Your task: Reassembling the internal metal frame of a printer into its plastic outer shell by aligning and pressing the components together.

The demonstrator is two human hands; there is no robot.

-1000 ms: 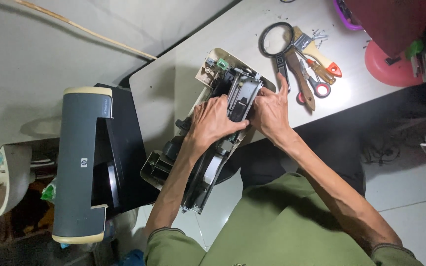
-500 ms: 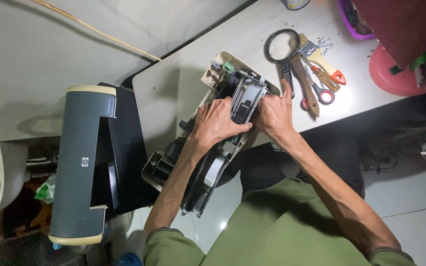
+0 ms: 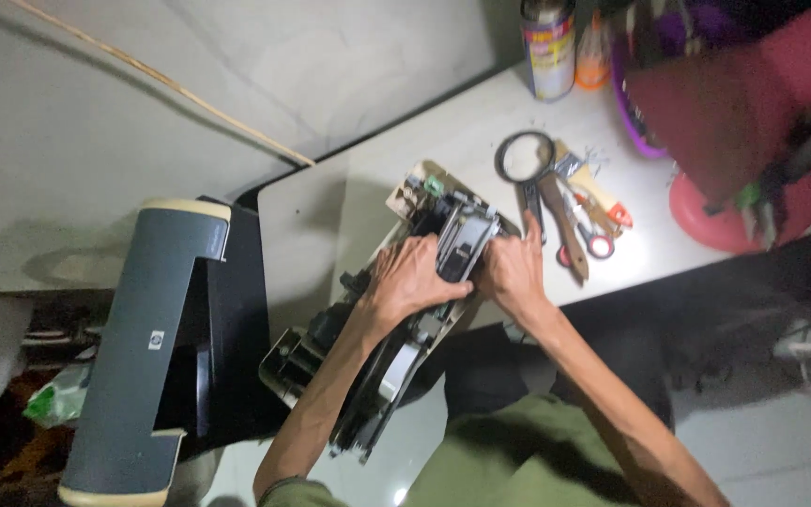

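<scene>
Single view: head-worn camera, aimed steeply down from close above the wearer's forearms. White table fills upper centre of frame; floor occupies lower right; wearer's torso at bottom edge. No second view overlaps.

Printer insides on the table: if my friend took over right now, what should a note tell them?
Left hand: pressing on the opened printer mechanism, fingers on its black carriage part.
Right hand: gripping the same part from the other side.
The mechanism lies across the white table, one end hanging over the edge.
Done: the grey printer cover is off, standing beside the table.
Left: the carriage part is not yet free.
Magnifying glass and scissors lie close by.
</scene>
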